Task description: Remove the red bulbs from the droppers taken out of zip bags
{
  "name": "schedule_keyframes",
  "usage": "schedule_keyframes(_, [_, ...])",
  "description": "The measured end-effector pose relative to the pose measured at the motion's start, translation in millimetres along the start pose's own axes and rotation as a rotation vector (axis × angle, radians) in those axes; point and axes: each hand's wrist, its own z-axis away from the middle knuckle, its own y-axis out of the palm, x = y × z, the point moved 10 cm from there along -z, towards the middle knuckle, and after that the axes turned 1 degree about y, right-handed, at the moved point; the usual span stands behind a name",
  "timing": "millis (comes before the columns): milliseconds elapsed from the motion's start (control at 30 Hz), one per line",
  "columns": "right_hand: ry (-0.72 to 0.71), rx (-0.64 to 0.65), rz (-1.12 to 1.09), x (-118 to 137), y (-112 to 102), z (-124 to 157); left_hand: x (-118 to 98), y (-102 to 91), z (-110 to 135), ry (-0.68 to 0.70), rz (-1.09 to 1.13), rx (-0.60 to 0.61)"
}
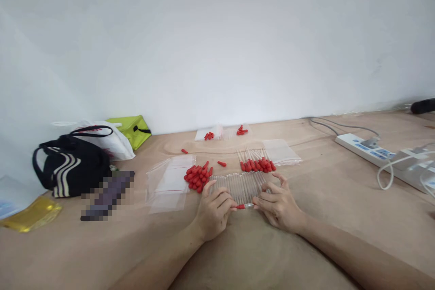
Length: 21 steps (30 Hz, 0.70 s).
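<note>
My left hand (pixel 215 210) and my right hand (pixel 277 204) meet over the wooden table, fingers pinched on one small glass dropper tube with a red rubber cap (pixel 244 206) held between them. Just beyond the fingers lies a row of clear glass tubes (pixel 239 186). A pile of loose red caps (pixel 198 176) sits to the left of the row. Behind it, a bunch of finished droppers with red caps (pixel 256 163) lies fanned out.
Clear zip bags (pixel 168 183) lie left of the caps, another (pixel 282 150) at the back right, and small filled bags (pixel 222 132) near the wall. A black handbag (pixel 70 163), a white bag and a green bag stand at left. A white power strip (pixel 374 152) with cables lies right.
</note>
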Motion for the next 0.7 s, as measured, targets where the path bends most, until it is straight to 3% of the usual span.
schedule_keyframes(133, [0.02, 0.02, 0.026, -12, -6, 5, 9, -6.5, 3, -0.021, 0.013, -0.007])
schedule_keyframes(267, [0.231, 0.003, 0.099, -51, -21, 11, 34, -26.3, 13, -0.136, -0.01, -0.095])
schedule_keyframes(467, [0.395, 0.088, 0.12, -73, -12, 13, 48, -25.6, 18, -0.229, 0.052, -0.102])
schedule_keyframes(567, [0.475, 0.119, 0.215, -83, -15, 18, 77, -27.7, 11, -0.376, 0.022, -0.102])
schedule_keyframes(700, [0.565, 0.205, 0.297, -96, -15, 28, 138, -25.0, 0, -0.715, -0.126, 0.048])
